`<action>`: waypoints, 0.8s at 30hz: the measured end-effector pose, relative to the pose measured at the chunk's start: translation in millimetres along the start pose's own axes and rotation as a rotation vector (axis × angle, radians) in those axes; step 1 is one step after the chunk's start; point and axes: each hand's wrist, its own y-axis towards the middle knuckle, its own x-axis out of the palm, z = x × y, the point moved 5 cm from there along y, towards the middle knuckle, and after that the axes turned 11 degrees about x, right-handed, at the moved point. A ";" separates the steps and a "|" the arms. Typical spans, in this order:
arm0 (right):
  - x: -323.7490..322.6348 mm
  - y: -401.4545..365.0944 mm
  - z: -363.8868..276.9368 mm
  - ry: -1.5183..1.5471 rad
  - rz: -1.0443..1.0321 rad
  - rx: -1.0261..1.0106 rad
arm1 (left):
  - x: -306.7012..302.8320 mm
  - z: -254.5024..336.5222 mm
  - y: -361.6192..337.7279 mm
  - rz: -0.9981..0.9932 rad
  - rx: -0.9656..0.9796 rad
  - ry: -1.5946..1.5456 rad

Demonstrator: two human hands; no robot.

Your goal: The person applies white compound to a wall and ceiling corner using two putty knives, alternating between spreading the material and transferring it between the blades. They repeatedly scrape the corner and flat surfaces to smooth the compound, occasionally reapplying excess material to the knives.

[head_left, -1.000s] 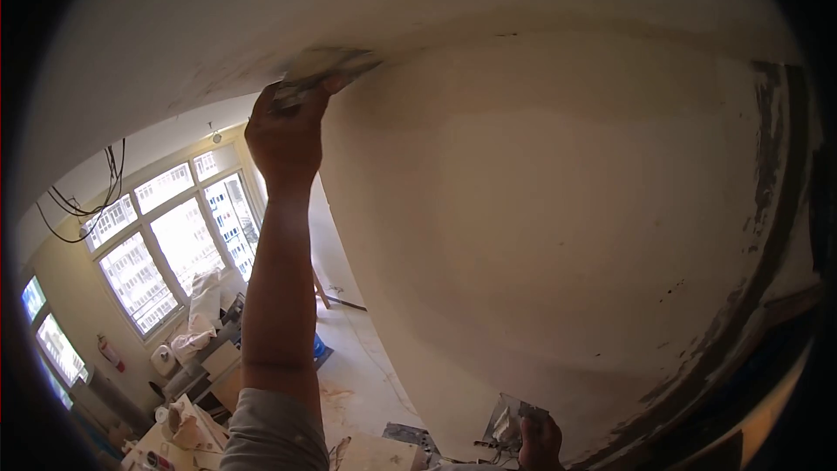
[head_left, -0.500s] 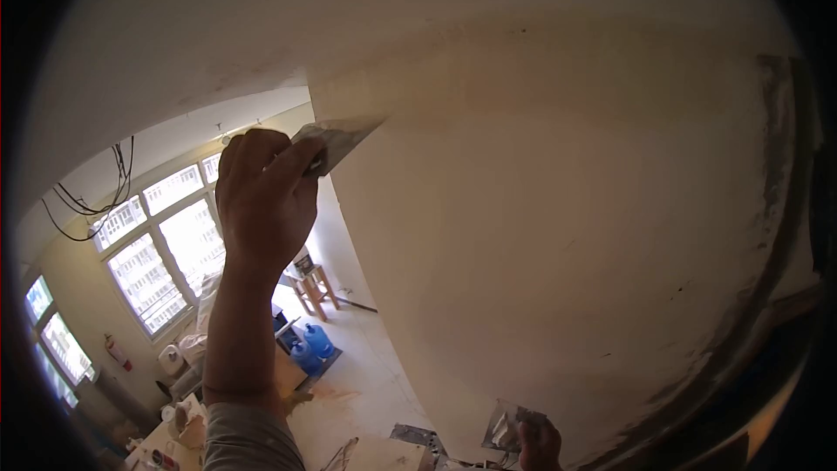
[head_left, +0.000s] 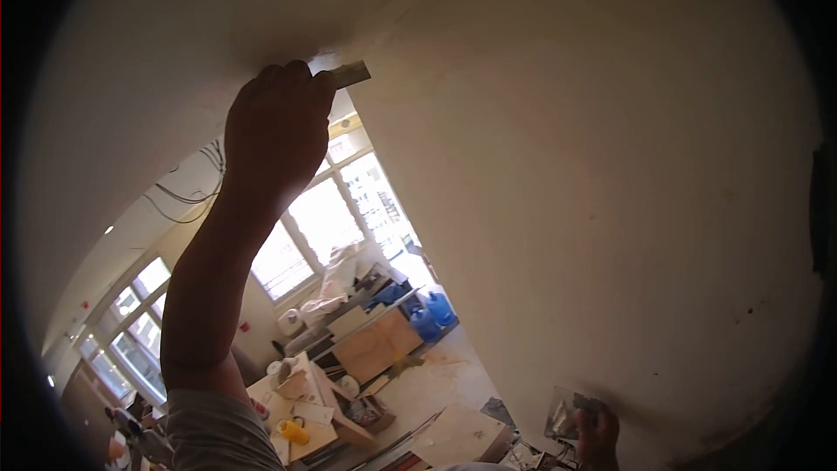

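My left hand [head_left: 279,122] is raised near the corner where the wall meets the ceiling surface. Its fingers are closed around a putty knife [head_left: 353,75], whose blade sticks out to the right near that corner. Whether the blade touches the surface is hard to tell. Low on the right, my right hand [head_left: 599,436] grips a second putty knife [head_left: 561,412] with a broad, smeared metal blade, held in front of the pale wall [head_left: 567,235]. Its handle is hidden by the fingers.
Below left, a cluttered worktable [head_left: 301,401] holds a yellow cup-like object [head_left: 294,432]. Boards [head_left: 377,346] and blue water bottles [head_left: 425,324] stand beyond it on the floor. Black cables [head_left: 179,196] hang from the ceiling near the windows [head_left: 323,218].
My left hand with its putty knife has moved up and slightly right, and the blade has turned. My right hand has shifted right. The view has swung, showing more of the room.
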 end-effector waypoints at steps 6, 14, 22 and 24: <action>-17.6 6.2 11.4 0.016 -0.137 -0.129 | -2.7 5.6 18.1 -0.065 0.039 0.059; -23.5 9.5 15.7 0.128 -0.261 -0.086 | 1.7 11.1 31.5 -0.077 0.108 0.167; -11.2 3.1 42.3 0.033 -0.215 -0.217 | -15.1 16.2 40.0 -0.104 0.051 0.136; -7.4 3.4 47.4 0.055 -0.223 -0.208 | -23.7 19.9 42.7 -0.073 0.065 0.166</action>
